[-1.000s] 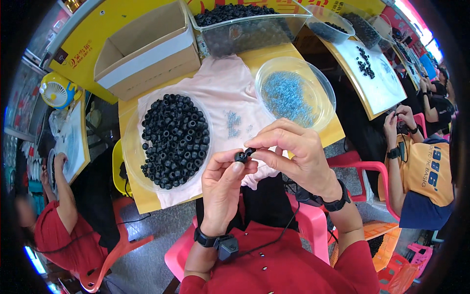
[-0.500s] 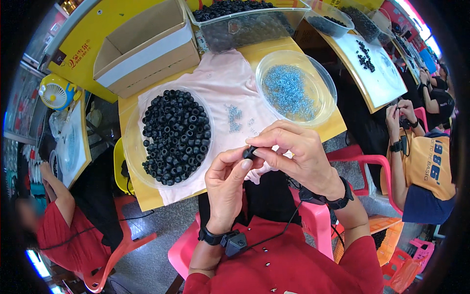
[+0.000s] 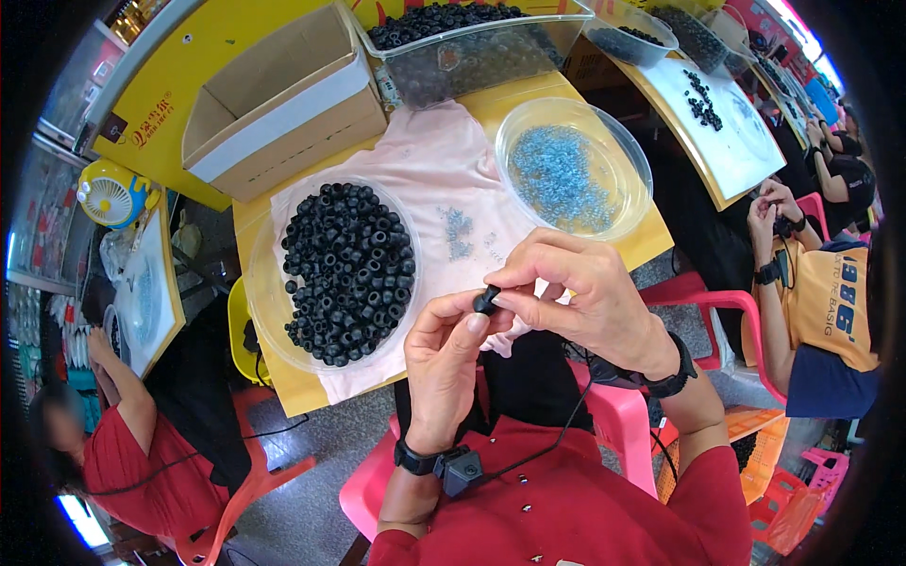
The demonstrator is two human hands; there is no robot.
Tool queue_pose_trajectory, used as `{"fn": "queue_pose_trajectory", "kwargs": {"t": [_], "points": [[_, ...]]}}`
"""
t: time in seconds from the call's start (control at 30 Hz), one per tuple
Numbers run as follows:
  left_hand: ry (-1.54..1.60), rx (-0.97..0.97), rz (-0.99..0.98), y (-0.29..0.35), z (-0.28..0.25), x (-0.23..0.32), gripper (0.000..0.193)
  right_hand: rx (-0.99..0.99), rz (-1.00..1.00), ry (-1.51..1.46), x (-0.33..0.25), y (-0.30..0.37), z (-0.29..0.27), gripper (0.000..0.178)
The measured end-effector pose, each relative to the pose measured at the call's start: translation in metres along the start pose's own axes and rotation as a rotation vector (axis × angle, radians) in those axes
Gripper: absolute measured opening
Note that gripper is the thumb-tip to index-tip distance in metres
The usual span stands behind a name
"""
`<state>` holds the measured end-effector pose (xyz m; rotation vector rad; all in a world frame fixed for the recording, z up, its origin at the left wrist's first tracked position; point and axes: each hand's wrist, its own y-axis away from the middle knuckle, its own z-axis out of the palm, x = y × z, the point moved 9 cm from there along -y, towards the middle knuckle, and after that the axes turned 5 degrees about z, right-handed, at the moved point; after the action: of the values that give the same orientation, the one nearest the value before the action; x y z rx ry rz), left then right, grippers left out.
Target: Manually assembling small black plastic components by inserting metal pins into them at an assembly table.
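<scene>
Between the fingertips of both hands is a small round black part, mostly covered by the fingers. My left hand pinches it from the left with thumb and forefinger, and my right hand grips it from the right. Left of the hands, a round clear container holds a heap of similar black parts with holes in them. Beyond my right hand, another round clear tub contains many tiny bluish clear pieces. A few such pieces lie on the pink cloth.
At the back stand an open cardboard box and a clear bin of black parts. A yellow bucket sits by the table's left edge. Co-workers sit at side tables, one in red and one in orange.
Both hands stay on the black part, with only a slight shift of the fingers around it. The whole view has moved a little.
</scene>
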<state>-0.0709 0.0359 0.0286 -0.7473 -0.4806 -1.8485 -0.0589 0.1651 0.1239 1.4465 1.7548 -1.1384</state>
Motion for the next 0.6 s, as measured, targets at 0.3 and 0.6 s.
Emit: {"fn": "queue_pose_trajectory", "kwargs": {"t": [0.3,0.6], "points": [[0.063,0.030,-0.082,-0.002,-0.015,-0.018,0.015,0.007,-0.180,0.209,-0.007,0.003,0.010,0.019],[0.123,0.079,-0.173,-0.001,-0.024,-0.037,0.014,0.033,-0.024,0.104,0.020,0.004,0.012,0.012]]}}
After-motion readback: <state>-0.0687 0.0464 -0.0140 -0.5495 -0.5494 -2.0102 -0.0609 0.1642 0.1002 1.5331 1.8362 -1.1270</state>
